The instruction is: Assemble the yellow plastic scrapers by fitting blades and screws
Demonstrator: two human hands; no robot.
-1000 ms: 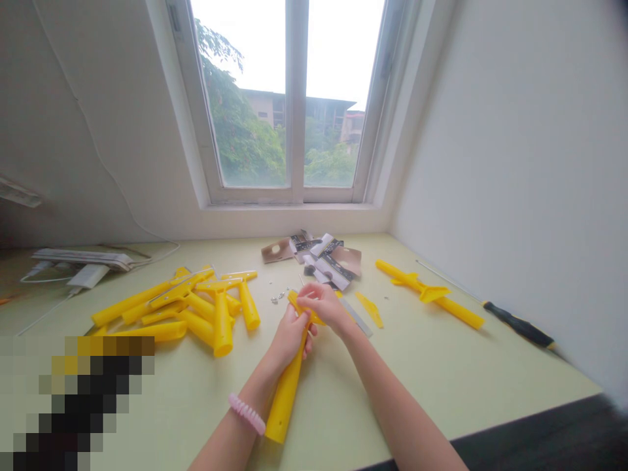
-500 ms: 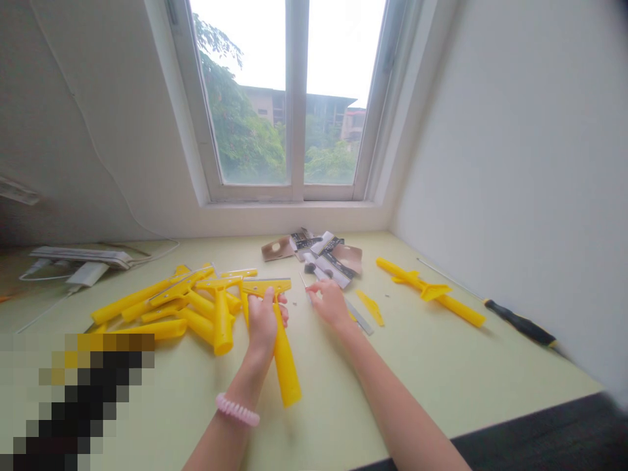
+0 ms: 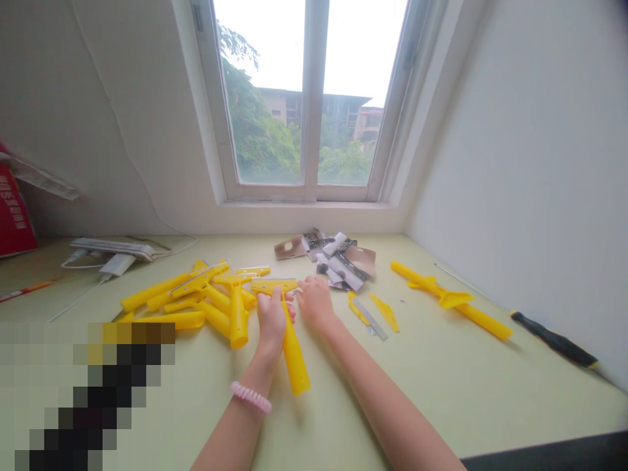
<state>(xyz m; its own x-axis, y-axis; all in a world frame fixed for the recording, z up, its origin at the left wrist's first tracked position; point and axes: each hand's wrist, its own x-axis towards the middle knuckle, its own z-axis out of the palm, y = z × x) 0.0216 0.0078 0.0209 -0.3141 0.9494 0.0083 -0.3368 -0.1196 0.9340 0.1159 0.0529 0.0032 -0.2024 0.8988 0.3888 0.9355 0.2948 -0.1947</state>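
My left hand (image 3: 271, 320) is closed around the neck of a yellow scraper (image 3: 296, 360), whose handle slants down toward me and whose head carries a pale metal edge. Close by the right end of that head, my right hand (image 3: 314, 302) has its fingers pinched together. A thin metal rod sticks up slightly from this pinch; most of it is hidden. To the right of my right hand lie a loose metal blade (image 3: 371, 316) with a yellow plastic piece (image 3: 358, 309) along it, and a separate yellow plate (image 3: 384, 312).
Several yellow scrapers (image 3: 239, 317) are heaped on the left. Torn cardboard packaging (image 3: 341, 261) lies at the back. On the right are a yellow scraper handle (image 3: 483, 322) and a black-handled screwdriver (image 3: 552, 338). A power strip (image 3: 115, 248) with cords sits back left, below the window.
My right hand has moved left with the thin rod, up to the scraper head in my left hand. The view has swung slightly left, uncovering the loose blade.
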